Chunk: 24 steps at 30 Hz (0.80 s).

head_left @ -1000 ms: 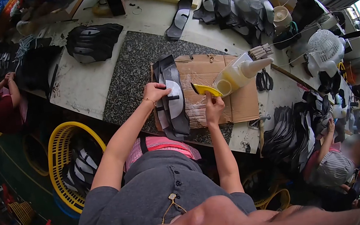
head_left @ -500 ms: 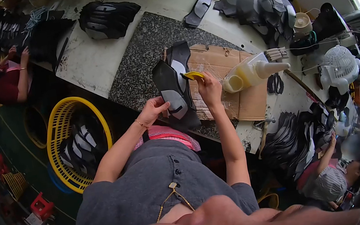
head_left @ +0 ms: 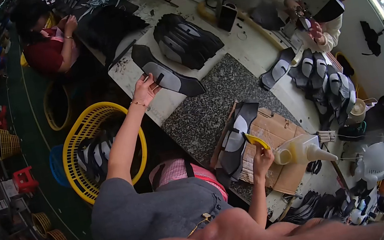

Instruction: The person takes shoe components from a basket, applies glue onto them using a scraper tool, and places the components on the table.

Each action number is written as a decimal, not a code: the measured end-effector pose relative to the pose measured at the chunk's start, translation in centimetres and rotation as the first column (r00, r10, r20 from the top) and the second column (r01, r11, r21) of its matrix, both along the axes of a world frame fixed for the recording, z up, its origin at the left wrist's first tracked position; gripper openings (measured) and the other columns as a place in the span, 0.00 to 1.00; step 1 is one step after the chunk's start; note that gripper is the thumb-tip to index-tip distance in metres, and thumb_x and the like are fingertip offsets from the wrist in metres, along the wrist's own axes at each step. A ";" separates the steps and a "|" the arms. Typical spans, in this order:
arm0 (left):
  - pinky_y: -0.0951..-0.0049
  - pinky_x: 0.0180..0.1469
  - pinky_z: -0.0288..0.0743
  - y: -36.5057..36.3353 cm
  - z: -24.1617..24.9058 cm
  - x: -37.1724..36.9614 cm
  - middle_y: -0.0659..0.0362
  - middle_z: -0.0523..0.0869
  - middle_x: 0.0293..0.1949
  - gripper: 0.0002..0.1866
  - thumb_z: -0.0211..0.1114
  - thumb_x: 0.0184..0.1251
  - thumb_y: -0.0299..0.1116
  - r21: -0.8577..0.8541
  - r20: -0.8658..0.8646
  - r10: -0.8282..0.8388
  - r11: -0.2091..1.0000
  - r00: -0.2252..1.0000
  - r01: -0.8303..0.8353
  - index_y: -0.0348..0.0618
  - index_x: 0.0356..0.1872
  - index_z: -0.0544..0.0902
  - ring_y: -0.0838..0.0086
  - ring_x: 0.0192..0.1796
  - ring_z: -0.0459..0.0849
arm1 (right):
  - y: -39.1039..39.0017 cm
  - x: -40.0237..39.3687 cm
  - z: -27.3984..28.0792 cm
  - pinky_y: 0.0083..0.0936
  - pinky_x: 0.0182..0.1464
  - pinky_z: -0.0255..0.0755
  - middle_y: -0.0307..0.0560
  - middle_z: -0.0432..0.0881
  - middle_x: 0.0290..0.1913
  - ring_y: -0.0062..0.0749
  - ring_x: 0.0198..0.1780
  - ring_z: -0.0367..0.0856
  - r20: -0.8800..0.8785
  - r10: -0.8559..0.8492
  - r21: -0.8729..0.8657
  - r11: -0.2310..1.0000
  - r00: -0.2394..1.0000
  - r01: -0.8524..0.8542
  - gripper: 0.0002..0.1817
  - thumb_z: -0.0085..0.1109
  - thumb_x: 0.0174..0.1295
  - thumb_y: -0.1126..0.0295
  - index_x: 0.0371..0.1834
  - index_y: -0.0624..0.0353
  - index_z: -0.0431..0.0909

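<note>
My left hand (head_left: 145, 90) is stretched out to the left and pinches the edge of a black and grey piece (head_left: 168, 76), near the table's left edge. Beside it lies a pile of similar pieces (head_left: 187, 40). In my right hand (head_left: 261, 159) is a yellow-handled tool (head_left: 257, 141). Its tip is over another black and grey piece (head_left: 238, 135) lying on the cardboard (head_left: 288, 175). Just right of my right hand a translucent bottle (head_left: 302, 149) with a cone spout lies on its side.
A yellow basket (head_left: 73, 171) with pieces stands left of my body. More pieces (head_left: 324, 81) are heaped at the right. A speckled slab (head_left: 201, 113) covers part of the table. One person (head_left: 48, 54) sits at upper left, another person's sleeve (head_left: 334, 33) is at upper right.
My left hand has left the piece on the cardboard and moved far left, now gripping another piece. My right hand still has the yellow tool. The view has shifted, and a person shows at upper right.
</note>
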<state>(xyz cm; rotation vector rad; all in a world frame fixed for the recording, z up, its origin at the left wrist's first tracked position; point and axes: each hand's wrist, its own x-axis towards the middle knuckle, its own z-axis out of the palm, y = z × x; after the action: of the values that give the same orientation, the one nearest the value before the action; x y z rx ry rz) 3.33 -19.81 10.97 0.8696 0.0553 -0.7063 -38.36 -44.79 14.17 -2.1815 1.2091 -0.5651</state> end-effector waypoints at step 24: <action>0.60 0.58 0.77 -7.2 -14.0 22.2 0.42 0.77 0.55 0.30 0.56 0.61 0.11 0.530 -0.014 0.225 0.828 0.974 -0.183 0.31 0.66 0.63 0.53 0.55 0.79 | -1.7 -10.2 0.0 0.28 0.28 0.66 0.49 0.78 0.22 0.32 0.22 0.73 0.057 -0.706 -0.237 0.678 0.706 0.696 0.11 0.60 0.63 0.68 0.36 0.67 0.81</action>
<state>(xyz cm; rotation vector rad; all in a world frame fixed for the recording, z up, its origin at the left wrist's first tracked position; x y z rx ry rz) 25.57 -27.03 -2.99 1.3427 0.4240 -0.5238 -48.57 -46.46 14.16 -1.8415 2.1216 -1.0292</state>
